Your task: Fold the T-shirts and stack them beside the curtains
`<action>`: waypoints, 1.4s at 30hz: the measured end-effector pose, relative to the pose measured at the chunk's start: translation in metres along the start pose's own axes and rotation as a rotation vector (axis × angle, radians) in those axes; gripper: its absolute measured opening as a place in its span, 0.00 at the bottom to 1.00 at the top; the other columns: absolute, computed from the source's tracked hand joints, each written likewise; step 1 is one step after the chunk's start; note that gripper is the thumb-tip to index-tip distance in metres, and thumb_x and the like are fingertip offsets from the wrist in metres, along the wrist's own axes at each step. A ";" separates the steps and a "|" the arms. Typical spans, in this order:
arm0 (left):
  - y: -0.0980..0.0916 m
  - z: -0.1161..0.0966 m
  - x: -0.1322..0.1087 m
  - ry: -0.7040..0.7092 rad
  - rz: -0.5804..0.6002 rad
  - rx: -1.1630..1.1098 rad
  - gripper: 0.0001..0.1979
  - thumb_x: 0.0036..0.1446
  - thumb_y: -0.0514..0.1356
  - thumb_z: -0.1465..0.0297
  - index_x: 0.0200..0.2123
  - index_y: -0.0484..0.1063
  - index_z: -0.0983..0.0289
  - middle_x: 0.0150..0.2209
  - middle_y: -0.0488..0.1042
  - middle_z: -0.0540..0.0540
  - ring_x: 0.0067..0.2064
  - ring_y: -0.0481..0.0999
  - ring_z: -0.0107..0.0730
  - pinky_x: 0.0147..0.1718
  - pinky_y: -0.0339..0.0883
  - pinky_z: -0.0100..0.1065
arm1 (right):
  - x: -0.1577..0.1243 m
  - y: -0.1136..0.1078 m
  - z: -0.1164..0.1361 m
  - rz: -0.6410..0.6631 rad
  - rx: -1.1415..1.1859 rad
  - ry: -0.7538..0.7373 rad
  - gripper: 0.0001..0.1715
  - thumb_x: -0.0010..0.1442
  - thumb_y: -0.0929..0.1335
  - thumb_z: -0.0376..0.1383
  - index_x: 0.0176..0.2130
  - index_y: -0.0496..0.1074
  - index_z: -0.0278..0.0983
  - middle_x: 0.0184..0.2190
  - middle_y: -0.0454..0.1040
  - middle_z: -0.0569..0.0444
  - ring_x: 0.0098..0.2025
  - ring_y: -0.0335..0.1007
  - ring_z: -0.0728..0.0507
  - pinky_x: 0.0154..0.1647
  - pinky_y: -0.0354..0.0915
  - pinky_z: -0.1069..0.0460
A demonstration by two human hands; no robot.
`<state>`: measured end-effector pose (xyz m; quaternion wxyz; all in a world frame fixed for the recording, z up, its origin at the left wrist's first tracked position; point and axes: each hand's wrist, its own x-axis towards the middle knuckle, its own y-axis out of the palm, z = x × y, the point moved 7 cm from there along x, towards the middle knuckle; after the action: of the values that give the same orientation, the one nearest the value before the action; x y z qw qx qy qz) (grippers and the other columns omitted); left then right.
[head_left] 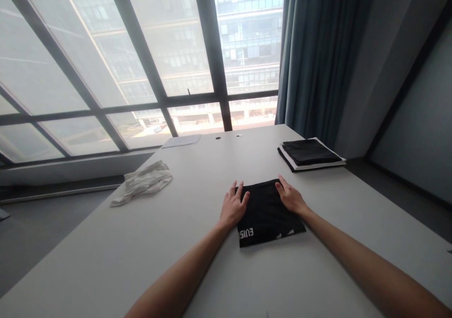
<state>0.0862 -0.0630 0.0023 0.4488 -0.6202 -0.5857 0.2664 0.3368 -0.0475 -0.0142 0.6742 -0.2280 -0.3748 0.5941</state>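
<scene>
A black garment (266, 214), folded into a flat rectangle, lies on the white table in front of me. White lettering and small white marks show along its near edge. My left hand (233, 206) rests on its left edge with the fingers spread. On the opposite edge, near the far right corner, lies my right hand (290, 196), its fingers stretched out. Both palms face down, and neither hand grips the cloth.
Folded black and white garments (310, 153) are stacked at the table's right edge. A crumpled white cloth (146, 182) lies at the left edge, partly over it. White paper (181, 141) sits at the far left corner. Windows and a blue curtain (314, 63) stand behind the table (141, 256).
</scene>
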 end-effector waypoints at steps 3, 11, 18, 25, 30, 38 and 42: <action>0.002 0.001 0.001 0.009 -0.008 0.006 0.33 0.69 0.41 0.47 0.71 0.53 0.54 0.74 0.46 0.57 0.73 0.50 0.45 0.69 0.43 0.50 | 0.001 0.001 -0.002 -0.019 0.028 -0.003 0.45 0.69 0.49 0.59 0.71 0.54 0.36 0.69 0.60 0.44 0.69 0.56 0.35 0.68 0.56 0.40; 0.004 0.002 0.005 0.005 -0.012 0.016 0.32 0.70 0.43 0.49 0.71 0.55 0.55 0.74 0.45 0.57 0.73 0.49 0.50 0.69 0.44 0.52 | -0.001 -0.014 0.001 -0.126 0.185 -0.009 0.39 0.70 0.52 0.54 0.69 0.60 0.36 0.68 0.61 0.46 0.70 0.56 0.39 0.70 0.54 0.41; 0.000 -0.024 -0.002 0.187 -0.003 0.107 0.27 0.70 0.48 0.56 0.69 0.58 0.52 0.72 0.54 0.52 0.74 0.45 0.47 0.70 0.36 0.57 | -0.018 -0.004 0.045 0.147 -0.013 -0.395 0.32 0.71 0.56 0.47 0.69 0.60 0.42 0.71 0.56 0.51 0.74 0.44 0.41 0.74 0.40 0.37; 0.014 -0.025 0.003 0.172 0.191 0.079 0.29 0.69 0.49 0.54 0.70 0.56 0.54 0.73 0.50 0.55 0.74 0.42 0.52 0.68 0.38 0.61 | -0.013 -0.003 0.036 0.138 0.069 -0.262 0.32 0.69 0.58 0.45 0.67 0.64 0.36 0.70 0.57 0.44 0.73 0.47 0.38 0.72 0.44 0.37; -0.030 -0.010 0.008 0.095 0.074 -0.244 0.27 0.65 0.56 0.58 0.64 0.66 0.60 0.71 0.54 0.62 0.71 0.54 0.50 0.68 0.48 0.50 | -0.020 -0.045 0.016 -0.090 0.267 0.049 0.28 0.63 0.64 0.40 0.59 0.72 0.31 0.60 0.71 0.39 0.61 0.69 0.36 0.65 0.61 0.41; -0.058 0.019 -0.061 -0.606 0.540 -1.192 0.30 0.54 0.70 0.65 0.59 0.69 0.63 0.56 0.72 0.64 0.54 0.77 0.50 0.53 0.72 0.46 | -0.060 -0.056 0.007 0.385 0.640 0.649 0.20 0.55 0.73 0.37 0.47 0.71 0.34 0.46 0.78 0.43 0.50 0.76 0.38 0.41 0.76 0.48; -0.057 0.010 -0.070 -0.740 0.561 -1.371 0.38 0.48 0.73 0.74 0.62 0.65 0.61 0.50 0.75 0.61 0.49 0.80 0.50 0.50 0.74 0.48 | -0.054 -0.059 0.008 0.444 0.618 0.708 0.18 0.51 0.75 0.34 0.41 0.69 0.35 0.43 0.77 0.45 0.42 0.78 0.41 0.39 0.77 0.50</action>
<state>0.0381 -0.1329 0.0336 -0.3340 -0.7516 -0.5516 0.1391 0.3665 -0.1127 0.0223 0.6531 -0.2793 0.1265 0.6925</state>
